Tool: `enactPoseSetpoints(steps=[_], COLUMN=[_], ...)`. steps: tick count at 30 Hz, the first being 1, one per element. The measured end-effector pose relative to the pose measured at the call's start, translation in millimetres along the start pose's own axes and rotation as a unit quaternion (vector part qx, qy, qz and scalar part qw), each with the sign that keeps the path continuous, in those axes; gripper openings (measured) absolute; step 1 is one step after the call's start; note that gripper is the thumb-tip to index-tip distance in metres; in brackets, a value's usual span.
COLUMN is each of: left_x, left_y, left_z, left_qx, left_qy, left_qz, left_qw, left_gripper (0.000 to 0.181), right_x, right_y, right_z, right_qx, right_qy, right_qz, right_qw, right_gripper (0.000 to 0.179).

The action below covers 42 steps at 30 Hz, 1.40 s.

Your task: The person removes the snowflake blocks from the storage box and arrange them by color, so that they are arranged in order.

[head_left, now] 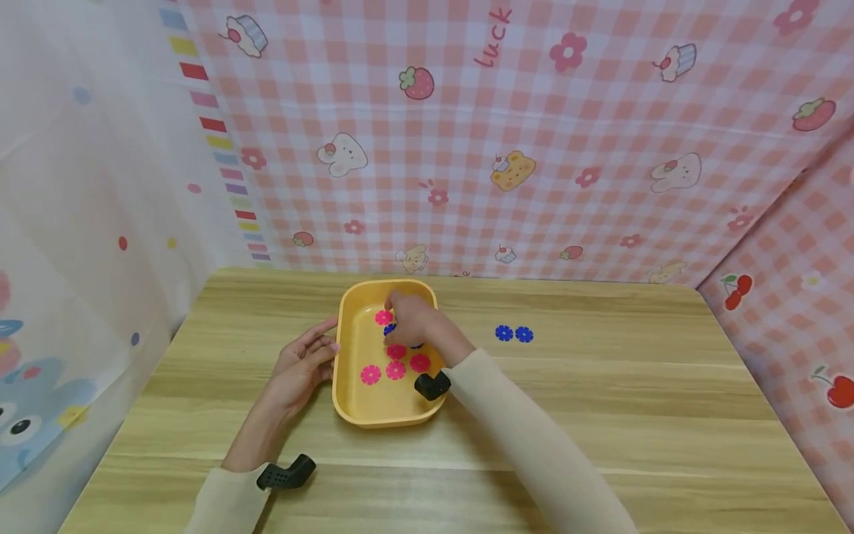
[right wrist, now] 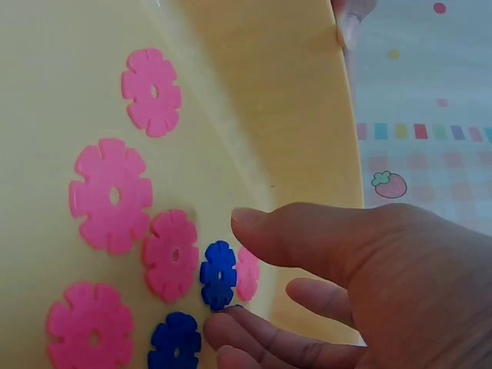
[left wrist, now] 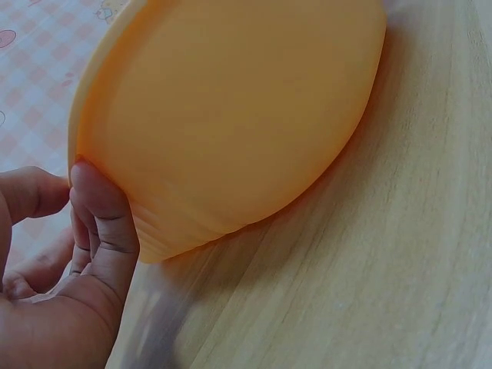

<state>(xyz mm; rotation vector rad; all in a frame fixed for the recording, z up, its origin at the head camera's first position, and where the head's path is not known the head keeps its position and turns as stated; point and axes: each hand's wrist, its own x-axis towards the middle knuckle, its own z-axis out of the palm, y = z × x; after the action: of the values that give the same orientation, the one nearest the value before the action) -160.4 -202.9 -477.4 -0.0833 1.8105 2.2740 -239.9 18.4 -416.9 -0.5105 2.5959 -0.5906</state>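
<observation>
My left hand (head_left: 297,373) holds the left side of the yellow tray (head_left: 351,415), with the thumb (left wrist: 100,192) against the outer wall just below the rim. Inside the tray, my right hand (head_left: 419,320) reaches down with thumb and fingers apart. Its fingertips are right at the lower edge of a blue flower-shaped disc (right wrist: 219,275), and nothing is pinched between them. Another blue disc (right wrist: 175,350) lies beside it. Several pink flower-shaped discs (head_left: 371,374) lie spread over the tray's floor. In the head view my right hand hides part of the blue discs.
Two more blue discs (head_left: 514,334) lie side by side on the wooden table (head_left: 600,415), right of the tray. A pink checked cloth (head_left: 467,111) hangs behind the table's far edge, with a white patterned cloth (head_left: 87,185) at the left.
</observation>
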Motion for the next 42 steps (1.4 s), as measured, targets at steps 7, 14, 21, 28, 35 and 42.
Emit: enactPoseSetpoints(steps=[7,14,21,28,35,42], left_x=[-0.6,-0.1,0.6,0.4,0.1,0.3], left_y=[0.5,-0.5,-0.5,-0.8,-0.7,-0.9], left_z=[0.4,0.8,0.7,1.2,0.3,-0.2], left_qx=[0.006,0.013,0.006,0.003,0.001,0.004], left_qy=[0.001,0.005,0.006,0.008,0.007,0.009], left_qz=[0.001,-0.005,-0.001,-0.001,0.000,-0.003], left_qw=[1.0000,0.9999,1.0000,1.0000,1.0000,0.9999], left_gripper=[0.058,0.057,0.057,0.058,0.058,0.058], right_x=[6.3,11.3,14.7,14.7,13.4,12.3], right_y=[0.4,2.2,3.9,5.2,3.2,3.6], right_z=[6.0,15.9,23.0,25.4,24.6,21.8], right_qx=[0.013,0.056,0.072,0.076,0.078,0.087], right_qy=[-0.005,0.001,0.009,0.018,0.023,0.037], right_qz=[-0.004,-0.010,-0.012,-0.020,-0.031,-0.050], right_qw=[0.9999,0.9984,0.9973,0.9967,0.9962,0.9942], right_gripper=[0.054,0.045,0.026,0.020,0.019,0.010])
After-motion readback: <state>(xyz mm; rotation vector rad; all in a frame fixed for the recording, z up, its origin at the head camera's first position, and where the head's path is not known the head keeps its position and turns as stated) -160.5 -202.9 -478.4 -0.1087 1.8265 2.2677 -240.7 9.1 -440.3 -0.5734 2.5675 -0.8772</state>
